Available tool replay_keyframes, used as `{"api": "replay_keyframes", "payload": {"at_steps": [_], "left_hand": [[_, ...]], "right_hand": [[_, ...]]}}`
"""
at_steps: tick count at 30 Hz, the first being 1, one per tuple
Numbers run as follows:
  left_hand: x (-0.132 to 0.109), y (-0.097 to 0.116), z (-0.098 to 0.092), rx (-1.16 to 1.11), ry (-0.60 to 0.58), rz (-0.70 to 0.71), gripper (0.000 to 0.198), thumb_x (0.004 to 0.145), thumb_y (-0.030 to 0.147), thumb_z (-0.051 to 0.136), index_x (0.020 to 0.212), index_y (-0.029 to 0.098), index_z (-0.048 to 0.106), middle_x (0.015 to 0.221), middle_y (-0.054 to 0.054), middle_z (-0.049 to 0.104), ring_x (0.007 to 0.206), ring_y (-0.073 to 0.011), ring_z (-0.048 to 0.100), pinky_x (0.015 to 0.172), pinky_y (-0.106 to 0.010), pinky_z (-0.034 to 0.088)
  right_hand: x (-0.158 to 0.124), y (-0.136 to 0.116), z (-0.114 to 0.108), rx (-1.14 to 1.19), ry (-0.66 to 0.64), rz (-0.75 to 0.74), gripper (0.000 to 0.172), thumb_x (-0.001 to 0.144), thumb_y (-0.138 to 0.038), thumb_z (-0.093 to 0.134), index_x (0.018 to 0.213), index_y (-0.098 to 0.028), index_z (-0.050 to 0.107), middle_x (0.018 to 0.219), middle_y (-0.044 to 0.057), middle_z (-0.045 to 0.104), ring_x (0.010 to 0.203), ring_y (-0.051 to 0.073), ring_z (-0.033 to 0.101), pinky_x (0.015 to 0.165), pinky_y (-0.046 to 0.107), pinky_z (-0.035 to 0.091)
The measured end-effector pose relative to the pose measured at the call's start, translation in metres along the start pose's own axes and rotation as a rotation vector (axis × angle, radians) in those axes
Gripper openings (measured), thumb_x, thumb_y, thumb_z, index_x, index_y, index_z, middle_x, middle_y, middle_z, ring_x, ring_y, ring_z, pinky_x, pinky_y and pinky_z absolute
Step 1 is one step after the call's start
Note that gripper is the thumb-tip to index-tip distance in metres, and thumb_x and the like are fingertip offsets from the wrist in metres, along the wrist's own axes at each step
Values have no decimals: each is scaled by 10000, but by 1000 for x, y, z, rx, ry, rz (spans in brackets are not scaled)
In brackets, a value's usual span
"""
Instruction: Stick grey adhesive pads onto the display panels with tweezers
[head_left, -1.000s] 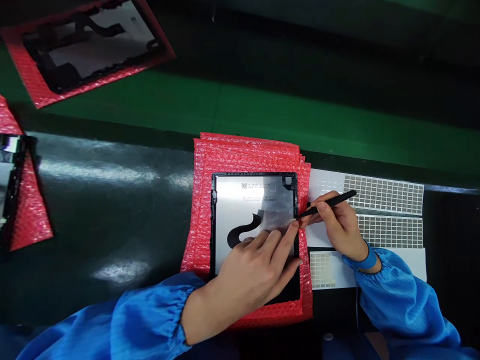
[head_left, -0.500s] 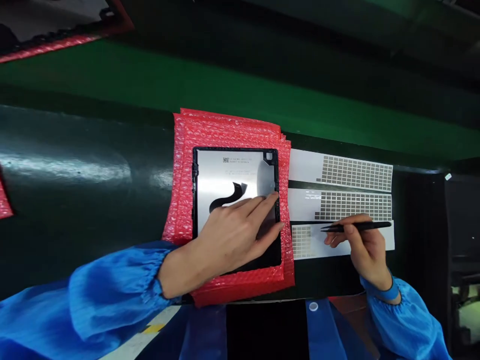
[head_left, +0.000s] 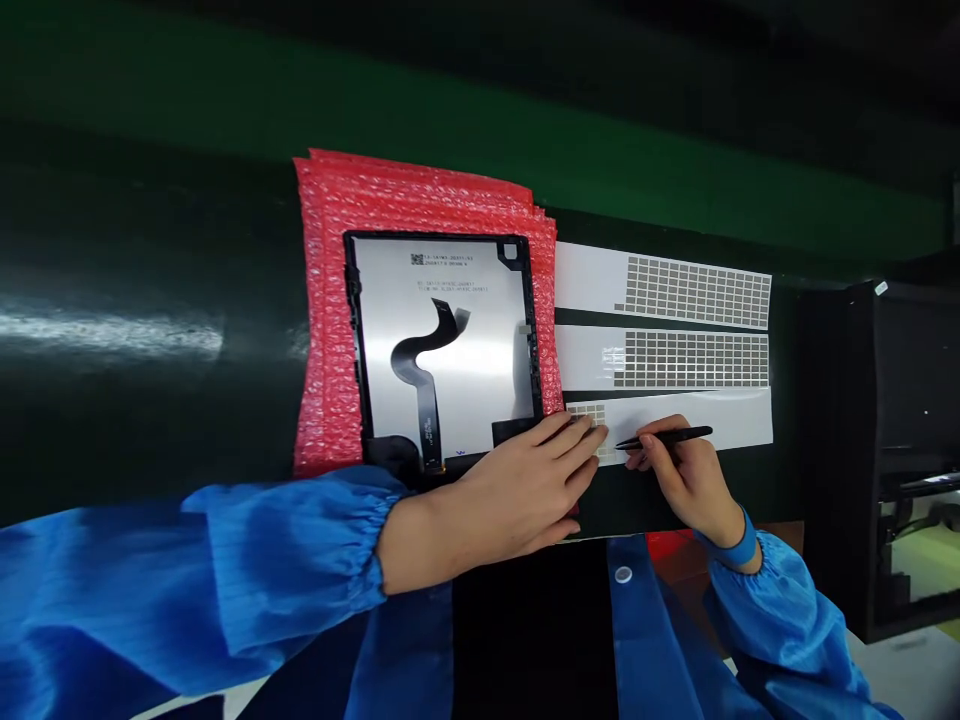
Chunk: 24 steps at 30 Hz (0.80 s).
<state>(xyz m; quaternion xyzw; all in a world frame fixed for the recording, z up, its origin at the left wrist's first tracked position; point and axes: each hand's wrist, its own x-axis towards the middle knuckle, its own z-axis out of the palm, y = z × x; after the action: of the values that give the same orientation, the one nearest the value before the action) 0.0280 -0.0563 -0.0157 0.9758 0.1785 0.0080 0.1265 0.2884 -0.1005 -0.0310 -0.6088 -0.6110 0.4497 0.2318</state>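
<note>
A tablet panel (head_left: 465, 360) with a silver back and a black flex cable lies on a stack of red bubble wrap (head_left: 322, 330). My left hand (head_left: 525, 490) lies flat with its fingers stretched out, over the panel's lower right corner and onto the nearest white sticker sheet (head_left: 720, 415). My right hand (head_left: 686, 475) pinches black tweezers (head_left: 664, 436), whose tip points left at the small grid of stickers beside my left fingertips. Both arms wear blue sleeves.
Two more white sheets of grey sticker grids (head_left: 697, 290) (head_left: 690, 358) lie to the right of the bubble wrap. A green belt (head_left: 675, 170) runs along the back. A black box (head_left: 877, 440) stands at the right edge. The table top is dark and glossy.
My left hand slid off the middle of the panel to its lower right corner and the sticker sheet. My right hand with the tweezers moved left toward it. The view shifted right.
</note>
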Motion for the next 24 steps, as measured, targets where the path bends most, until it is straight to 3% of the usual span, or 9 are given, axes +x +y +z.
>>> {"api": "replay_keyframes", "payload": {"at_steps": [7, 10, 13, 17, 21, 24], "left_hand": [[1, 0, -1, -33, 24, -4, 649, 962, 589, 619, 1360, 83, 696, 1558, -206, 569, 1439, -373, 503, 1229, -493, 291], [3, -1, -3, -59, 43, -2, 634, 954, 594, 626, 1316, 82, 721, 1515, -205, 602, 1411, -374, 522, 1210, -484, 305], [5, -3, -3, -63, 31, 5, 635, 948, 609, 628, 1288, 83, 730, 1490, -209, 617, 1378, -382, 535, 1165, -488, 350], [7, -5, -6, -78, 61, 10, 610, 919, 620, 668, 1226, 98, 739, 1447, -208, 643, 1329, -367, 569, 1120, -469, 392], [-5, -10, -31, -102, 195, 26, 441, 972, 534, 640, 1121, 130, 734, 1296, -169, 709, 1251, -316, 618, 1130, -436, 392], [-25, -15, -56, -106, 222, 35, 320, 1026, 451, 567, 959, 168, 702, 953, -87, 713, 940, -252, 659, 1005, -410, 470]], "right_hand": [[3, -4, -1, -19, -24, 25, 422, 1109, -468, 518, 854, -206, 729, 1078, 97, 752, 749, 175, 765, 729, 325, 625], [4, -3, -1, 31, -26, 55, 357, 1104, -467, 539, 922, -210, 707, 952, 75, 769, 739, 186, 772, 727, 325, 628], [5, -3, 0, 180, -4, 116, 285, 1089, -478, 574, 1012, -216, 658, 782, 32, 763, 694, 197, 775, 669, 315, 630], [8, -11, -3, 401, 68, 170, 297, 1064, -506, 616, 974, -223, 609, 730, 13, 767, 620, 193, 771, 622, 313, 641], [16, -31, -11, 391, 134, 145, 289, 1055, -502, 635, 990, -221, 614, 763, 26, 786, 621, 211, 781, 615, 339, 651], [21, -39, -16, 258, 97, 169, 306, 1052, -506, 638, 991, -206, 631, 763, 40, 789, 646, 225, 790, 641, 353, 653]]}}
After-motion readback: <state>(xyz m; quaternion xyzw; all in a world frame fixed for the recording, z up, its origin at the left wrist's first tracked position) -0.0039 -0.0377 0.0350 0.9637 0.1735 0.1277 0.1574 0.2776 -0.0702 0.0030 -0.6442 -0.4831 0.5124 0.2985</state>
